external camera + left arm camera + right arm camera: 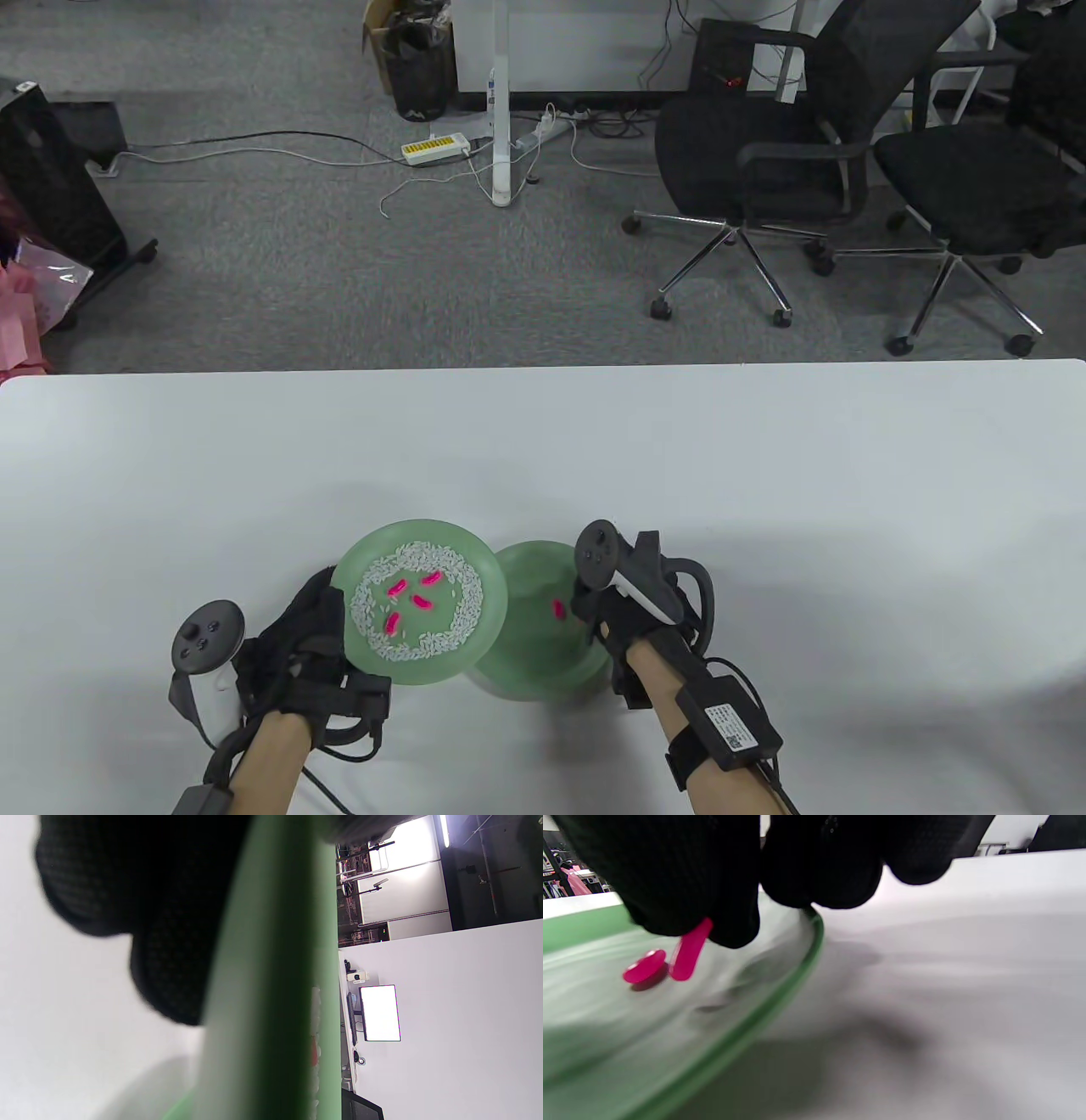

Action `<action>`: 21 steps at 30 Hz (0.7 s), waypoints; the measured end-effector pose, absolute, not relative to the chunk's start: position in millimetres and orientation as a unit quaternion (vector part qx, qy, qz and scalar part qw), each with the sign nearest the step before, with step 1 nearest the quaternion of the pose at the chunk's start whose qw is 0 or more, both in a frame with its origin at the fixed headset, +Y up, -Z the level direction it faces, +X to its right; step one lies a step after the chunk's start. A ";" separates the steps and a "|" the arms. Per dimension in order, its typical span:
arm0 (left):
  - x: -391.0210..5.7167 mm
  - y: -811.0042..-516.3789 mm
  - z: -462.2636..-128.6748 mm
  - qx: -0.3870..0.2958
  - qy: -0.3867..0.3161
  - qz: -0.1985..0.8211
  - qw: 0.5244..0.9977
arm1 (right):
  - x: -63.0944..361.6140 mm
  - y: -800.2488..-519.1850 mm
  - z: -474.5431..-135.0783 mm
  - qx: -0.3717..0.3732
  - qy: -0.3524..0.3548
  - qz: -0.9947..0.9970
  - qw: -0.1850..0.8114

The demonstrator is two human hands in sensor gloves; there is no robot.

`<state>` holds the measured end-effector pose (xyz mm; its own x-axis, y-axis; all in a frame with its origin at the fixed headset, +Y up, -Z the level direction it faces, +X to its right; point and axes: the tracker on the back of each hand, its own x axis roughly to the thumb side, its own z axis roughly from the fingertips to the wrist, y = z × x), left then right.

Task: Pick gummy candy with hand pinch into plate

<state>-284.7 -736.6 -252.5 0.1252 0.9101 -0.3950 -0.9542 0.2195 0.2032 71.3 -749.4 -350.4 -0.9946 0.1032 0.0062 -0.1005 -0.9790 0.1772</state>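
Right hand (712, 878) pinches gummy candy (688, 950) above plate (780, 993).

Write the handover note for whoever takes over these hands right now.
Left hand grips the rim of the raised rice plate; four pink gummies lie on it among the rice.
Right hand pinches one gummy just above the second green plate, which sits on the table.
Done: one gummy already lies in that plate.
Left: release the pinched gummy, then move the other four.
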 end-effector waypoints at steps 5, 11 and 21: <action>-285.0 -737.2 -252.8 -0.051 0.224 0.621 0.750 | 66.0 -749.6 -348.0 0.016 0.076 0.997 0.025; -285.3 -736.9 -252.5 -0.049 0.225 0.623 0.748 | 64.2 -736.0 -343.9 0.005 0.023 0.999 0.043; -282.2 -736.9 -252.2 -0.048 0.218 0.619 0.753 | -14.1 -676.9 -311.7 0.093 -0.047 0.979 0.176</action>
